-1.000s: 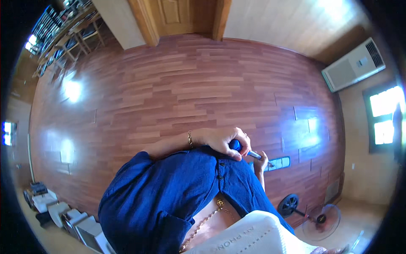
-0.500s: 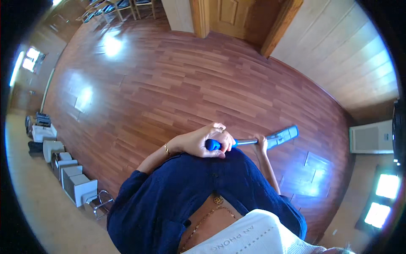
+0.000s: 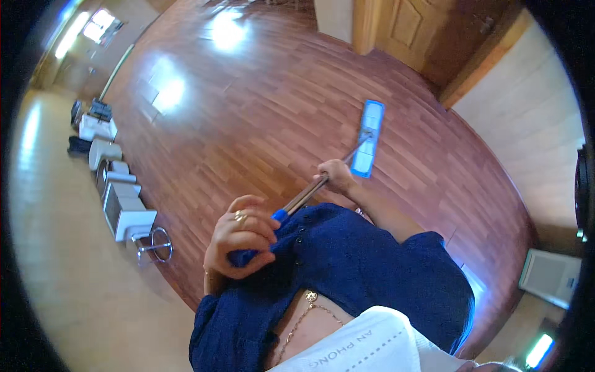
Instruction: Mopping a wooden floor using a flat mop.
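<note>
A flat mop with a light-blue rectangular head [image 3: 372, 118] lies out in front of me, its head seemingly flat on the wood floor. Its metal handle [image 3: 300, 199] slants from the head down to the left, across the front of my dark blue shirt. My left hand [image 3: 240, 239], with a ring on one finger, curls loosely around the blue grip at the handle's top end; part of the grip is hidden by the fingers. Farther down the handle, nearer the mop head, my right hand [image 3: 338, 175] is closed around the metal pole.
Brown plank flooring [image 3: 260, 118] spreads ahead. A wooden door [image 3: 412, 37] in its frame stands at the far right, beside a pale wall [image 3: 514, 124]. Along the left wall are a metal-framed stool [image 3: 155, 247], white cabinets [image 3: 133, 214] and other items. A white box-like unit [image 3: 550, 277] sits at right.
The mop head has swung from my near right to farther ahead. My left hand has moved left and nearer me, my right hand left and forward. The view has turned right.
</note>
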`<state>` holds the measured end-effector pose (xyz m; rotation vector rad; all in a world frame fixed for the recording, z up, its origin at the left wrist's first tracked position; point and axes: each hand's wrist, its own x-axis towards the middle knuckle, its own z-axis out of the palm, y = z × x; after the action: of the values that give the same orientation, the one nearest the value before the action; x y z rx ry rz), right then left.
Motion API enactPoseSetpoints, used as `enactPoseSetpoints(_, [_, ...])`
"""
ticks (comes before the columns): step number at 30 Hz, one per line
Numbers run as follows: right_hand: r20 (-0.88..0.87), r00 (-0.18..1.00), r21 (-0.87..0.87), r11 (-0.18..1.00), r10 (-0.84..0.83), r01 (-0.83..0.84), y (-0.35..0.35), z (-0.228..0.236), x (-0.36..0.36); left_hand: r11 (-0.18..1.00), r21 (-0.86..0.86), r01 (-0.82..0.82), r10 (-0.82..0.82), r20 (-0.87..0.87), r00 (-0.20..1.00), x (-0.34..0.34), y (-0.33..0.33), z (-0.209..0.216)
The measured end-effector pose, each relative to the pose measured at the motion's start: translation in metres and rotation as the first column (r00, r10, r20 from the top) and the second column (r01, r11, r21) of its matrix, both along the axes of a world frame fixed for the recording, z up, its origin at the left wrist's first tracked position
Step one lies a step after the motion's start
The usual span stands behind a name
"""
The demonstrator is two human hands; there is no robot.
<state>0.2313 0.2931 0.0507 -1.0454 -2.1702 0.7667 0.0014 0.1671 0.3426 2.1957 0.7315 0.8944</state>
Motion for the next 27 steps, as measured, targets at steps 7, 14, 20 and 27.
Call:
enactPoseSetpoints(7, [-0.06,0.9,0.021,0.902,0.431,-0.431,-0.021,0.007,-0.119,0.935,0.339,-0.105,0.121,-0.025,0.992,-0.015,-0.058,0.023])
enactPoseSetpoints(14, [-0.066,0.706,-0.056,0.704,0.705,-0.708,-0.046,0.034,-0.174,0.896,0.396,-0.2,0.237,-0.045,0.971,0.002,-0.081,0.039])
enactPoseSetpoints(20, [-0.018,0.759,-0.067,0.756,0.651,-0.651,-0.031,0.041,-0.149,0.908,0.399,-0.125,0.161,-0.057,0.985,-0.004,-0.07,0.037])
enactPoseSetpoints(27, [0.181,0.887,-0.049,0.904,0.425,-0.424,-0.002,0.054,-0.041,0.939,0.339,-0.052,0.016,0.106,0.994,0.024,-0.035,0.012])
